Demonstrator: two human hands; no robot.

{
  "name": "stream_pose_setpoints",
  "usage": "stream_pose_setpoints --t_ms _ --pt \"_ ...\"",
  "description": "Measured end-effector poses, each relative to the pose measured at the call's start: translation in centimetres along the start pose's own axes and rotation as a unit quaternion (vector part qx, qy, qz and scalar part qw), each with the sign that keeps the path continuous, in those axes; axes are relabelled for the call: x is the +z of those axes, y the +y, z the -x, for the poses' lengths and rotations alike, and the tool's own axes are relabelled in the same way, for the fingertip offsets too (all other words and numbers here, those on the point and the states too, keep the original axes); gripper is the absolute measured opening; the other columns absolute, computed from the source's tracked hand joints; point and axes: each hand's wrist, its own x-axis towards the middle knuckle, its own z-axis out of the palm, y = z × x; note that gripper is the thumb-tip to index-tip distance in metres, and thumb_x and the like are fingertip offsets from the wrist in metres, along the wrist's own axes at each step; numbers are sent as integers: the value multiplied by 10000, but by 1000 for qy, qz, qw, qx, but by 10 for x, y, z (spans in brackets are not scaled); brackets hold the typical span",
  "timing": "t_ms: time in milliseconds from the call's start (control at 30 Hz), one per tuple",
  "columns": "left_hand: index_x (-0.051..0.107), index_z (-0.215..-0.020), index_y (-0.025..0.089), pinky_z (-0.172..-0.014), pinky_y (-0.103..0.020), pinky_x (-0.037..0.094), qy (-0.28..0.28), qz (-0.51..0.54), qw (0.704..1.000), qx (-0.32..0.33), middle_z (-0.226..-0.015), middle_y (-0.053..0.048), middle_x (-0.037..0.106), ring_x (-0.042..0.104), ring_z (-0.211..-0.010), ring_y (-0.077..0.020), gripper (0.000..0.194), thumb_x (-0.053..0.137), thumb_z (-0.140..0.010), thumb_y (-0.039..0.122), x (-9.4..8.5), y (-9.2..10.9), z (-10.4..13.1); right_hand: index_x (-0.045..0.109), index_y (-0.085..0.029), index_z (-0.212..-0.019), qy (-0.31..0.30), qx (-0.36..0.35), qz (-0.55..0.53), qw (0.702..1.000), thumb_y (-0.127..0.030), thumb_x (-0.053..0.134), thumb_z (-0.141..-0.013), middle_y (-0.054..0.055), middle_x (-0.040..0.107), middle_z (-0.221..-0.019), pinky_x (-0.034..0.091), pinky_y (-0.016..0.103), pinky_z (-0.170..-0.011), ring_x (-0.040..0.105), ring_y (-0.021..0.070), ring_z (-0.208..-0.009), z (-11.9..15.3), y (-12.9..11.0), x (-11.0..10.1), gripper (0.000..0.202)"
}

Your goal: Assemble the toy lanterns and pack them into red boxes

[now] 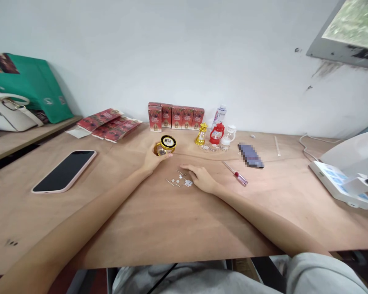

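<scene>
In my left hand point(153, 158) is a small gold lantern point(163, 149), tipped so that its round black-rimmed base point(168, 141) faces me. The fingers wrap round its body, and the thumb lies along the near side. My right hand point(202, 178) rests on the table with fingers stretched out and thumb apart, beside a scatter of small parts. Among these are white discs point(177, 181), thin metal rods point(169, 182) and a small white plate point(188, 183) near the thumb. A screwdriver point(239, 177) with a clear red handle lies to the right.
Behind stand a gold lantern point(201, 134), a red lantern point(216, 134), a white lantern point(228, 138), a bottle point(220, 114) and several red boxes point(177, 117). Flattened red cartons point(116, 130) and a phone point(66, 171) lie left; a blurred dark object point(250, 155) and white power strip point(340, 183) are right.
</scene>
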Motion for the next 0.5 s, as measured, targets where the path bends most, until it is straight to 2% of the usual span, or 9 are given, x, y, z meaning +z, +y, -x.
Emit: stream_pose_setpoints --t_ms 133,233,500 --pt "557 -987 178 -945 -412 431 -56 -39 997 -32 -978 -51 655 596 -985 -255 660 858 -416 316 0 2 2 623 -145 -1160 31 41 16 999 -85 473 -827 126 567 -1309 391 410 -1065 526 221 -1232 -3 -1 -4 370" --pt "550 -987 173 -939 -414 426 -76 -46 995 -35 -956 -43 647 596 -961 -247 663 859 -419 318 -1 3 3 672 -178 -1068 28 45 5 999 -100 513 -816 118 564 -1311 406 421 -1039 543 225 -1207 -5 -1 -6 308" --pt "529 -931 185 -914 -374 450 -18 53 998 -31 -920 -11 629 588 -952 -224 656 856 -362 208 -3 0 1 715 -219 -919 20 74 -62 995 -146 636 -752 77 606 -1238 428 396 -1002 585 213 -1132 -2 -4 -7 199"
